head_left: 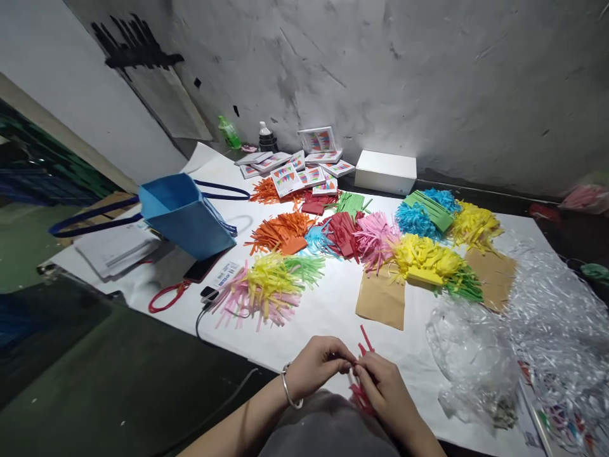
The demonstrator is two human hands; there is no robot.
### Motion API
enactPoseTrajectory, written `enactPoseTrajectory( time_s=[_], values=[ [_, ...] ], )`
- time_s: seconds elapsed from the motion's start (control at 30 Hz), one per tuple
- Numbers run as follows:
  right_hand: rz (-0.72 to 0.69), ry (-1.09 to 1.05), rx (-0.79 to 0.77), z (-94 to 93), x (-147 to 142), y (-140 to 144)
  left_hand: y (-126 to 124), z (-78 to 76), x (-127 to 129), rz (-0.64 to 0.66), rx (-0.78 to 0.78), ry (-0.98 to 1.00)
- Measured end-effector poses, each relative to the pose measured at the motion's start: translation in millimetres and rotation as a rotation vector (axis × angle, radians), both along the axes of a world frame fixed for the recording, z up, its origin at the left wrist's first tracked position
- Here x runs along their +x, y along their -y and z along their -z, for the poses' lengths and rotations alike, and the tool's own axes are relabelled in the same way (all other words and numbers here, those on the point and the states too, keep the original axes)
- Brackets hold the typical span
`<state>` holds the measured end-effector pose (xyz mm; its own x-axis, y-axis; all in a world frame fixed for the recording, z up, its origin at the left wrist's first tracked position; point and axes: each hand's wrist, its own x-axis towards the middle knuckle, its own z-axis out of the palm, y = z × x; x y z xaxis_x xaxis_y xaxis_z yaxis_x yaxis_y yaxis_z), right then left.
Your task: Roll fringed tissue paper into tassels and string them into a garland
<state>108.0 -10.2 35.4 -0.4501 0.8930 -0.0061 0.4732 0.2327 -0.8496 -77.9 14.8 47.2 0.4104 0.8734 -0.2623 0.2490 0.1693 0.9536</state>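
Near the front edge of the table, my left hand (323,366) and my right hand (382,385) meet, fingertips pinched close together. Between them is a piece of red fringed paper (362,398), its narrow strips sticking out above and hanging below my fingers. The exact spot where the fingers press is partly hidden. A silver bangle (287,387) circles my left wrist. Just beyond my hands lies a square of brown paper (380,299). To the left of it rests a bundle of yellow, pink and green fringed paper (271,284).
Orange (280,231), dark red (345,235), pink (375,238) and yellow (425,260) fringe bundles cross the table (328,317). Clear plastic bags (476,349) crowd the right. A blue tote bag (188,212) stands left. Packaged cards (288,179) and a white box (386,170) sit behind.
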Motion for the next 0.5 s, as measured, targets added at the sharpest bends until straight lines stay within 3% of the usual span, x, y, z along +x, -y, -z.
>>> enactPoseTrajectory(
  time_s=[0.17, 0.5],
  values=[
    [-0.02, 0.026, 0.012, 7.9, -5.8, 2.6, 2.3, 0.5, 0.1, 0.012, 0.104, -0.137],
    [-0.03, -0.005, 0.005, 16.6, -10.1, 1.5, 6.7, -1.3, -3.7, -0.026, 0.141, -0.148]
  ],
)
